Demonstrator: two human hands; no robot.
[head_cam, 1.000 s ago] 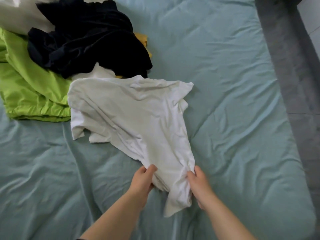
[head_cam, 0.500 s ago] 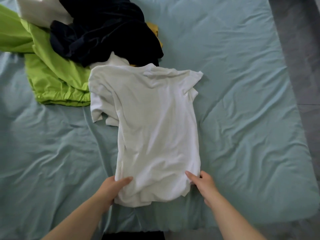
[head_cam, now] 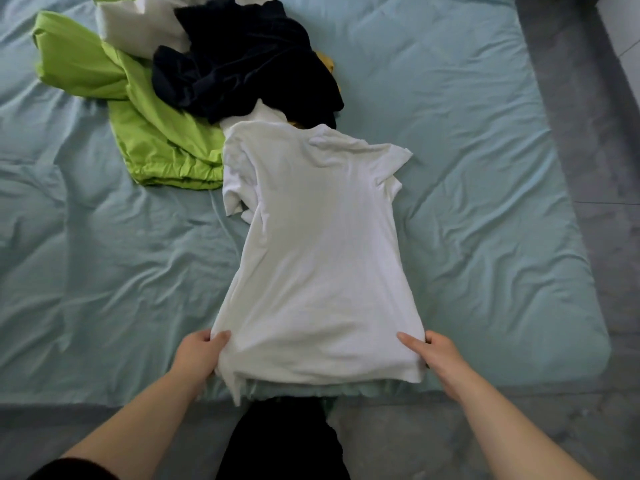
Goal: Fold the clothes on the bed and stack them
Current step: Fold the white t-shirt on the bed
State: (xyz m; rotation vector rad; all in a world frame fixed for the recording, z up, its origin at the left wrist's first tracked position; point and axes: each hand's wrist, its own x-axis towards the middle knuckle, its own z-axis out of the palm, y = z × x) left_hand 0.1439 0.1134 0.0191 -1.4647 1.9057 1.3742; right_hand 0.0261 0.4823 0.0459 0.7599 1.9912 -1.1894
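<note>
**White T-shirt laid flat, both hands on the hem**

Head view:

1. The white T-shirt [head_cam: 318, 258] lies spread on the bed [head_cam: 485, 168], which carries a wrinkled pale teal sheet. The collar end points to the far side. The hem lies at the near edge of the mattress and slightly overhangs it. One short sleeve shows on the left and one on the right; both are creased.
2. The left hand [head_cam: 197, 355] grips the near-left corner of the hem, with the thumb on top of the cloth.
3. The right hand [head_cam: 440, 355] grips the near-right corner in the same way, with the thumb on top. The two hands are well apart, with the full width of the hem between them.
4. An unfolded pile lies at the far left of the bed. It contains a lime-green garment [head_cam: 152, 133], a dark garment [head_cam: 249, 67] on top of it, and a second white garment [head_cam: 138, 26] at the far edge. A strip of yellow cloth [head_cam: 327, 62] shows beside the dark garment.
5. The T-shirt's collar end touches the near side of this pile.
6. Grey floor [head_cam: 595, 133] shows to the right of the bed and along its near side.
</note>
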